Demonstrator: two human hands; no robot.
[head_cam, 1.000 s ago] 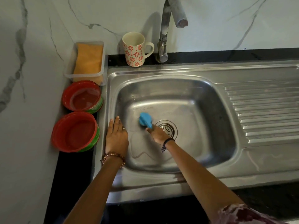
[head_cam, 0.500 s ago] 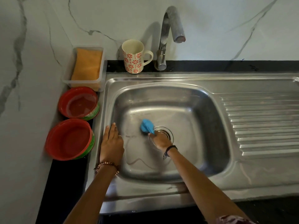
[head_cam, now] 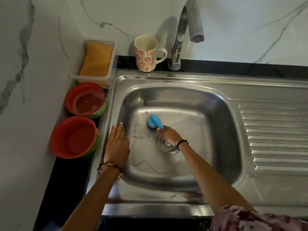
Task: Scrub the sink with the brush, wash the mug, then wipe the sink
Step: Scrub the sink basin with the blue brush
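Two hands are sharing the work in the head view. The right hand [head_cam: 171,136] is gripping the blue brush [head_cam: 154,121], pressing it on the sink [head_cam: 216,114] floor just at 10 o'clock of the drain [head_cam: 166,145]. The left hand [head_cam: 117,145] is lying flat and open on the rim at 9 o'clock, probably for support. The mug [head_cam: 146,53] is waiting at 12 o'clock beside the tap [head_cam: 181,30].

A home kitchen, at the sink.
A stainless steel sink [head_cam: 183,80] with ribbed drainboard [head_cam: 275,139] at 3 o'clock, chrome faucet [head_cam: 181,32] and floral mug [head_cam: 146,54] at 12, red bowls [head_cam: 75,137] at 9, marble-look wall [head_cam: 41,47].
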